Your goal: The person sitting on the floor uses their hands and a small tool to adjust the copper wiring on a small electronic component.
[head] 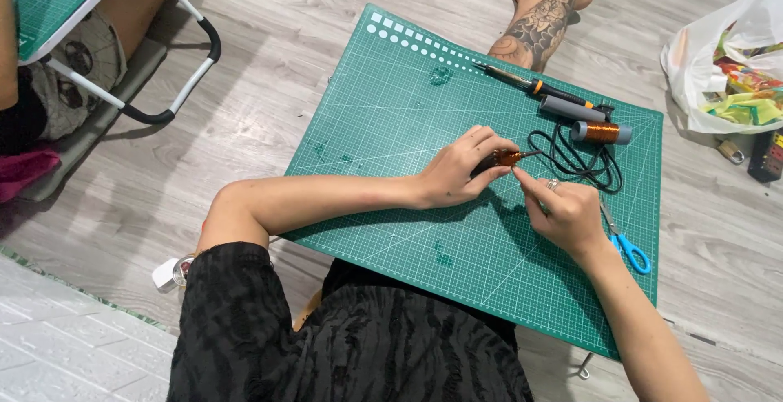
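Observation:
My left hand [461,170] grips a small dark rod wound with copper wire [504,157] over the green cutting mat [391,125]. My right hand [563,210], a ring on one finger, pinches the wire just right of the coil, fingertips touching it. A black cable [583,157] loops beyond the coil. Behind it lie a grey spool of copper wire [602,131] and a soldering iron [542,88] with an orange band.
Blue-handled scissors [630,247] lie on the mat under my right wrist. Another person's tattooed feet [542,19] rest at the mat's far edge. A white plastic bag [730,59] sits at the right, a folding table's legs [163,84] and a seated person at the left.

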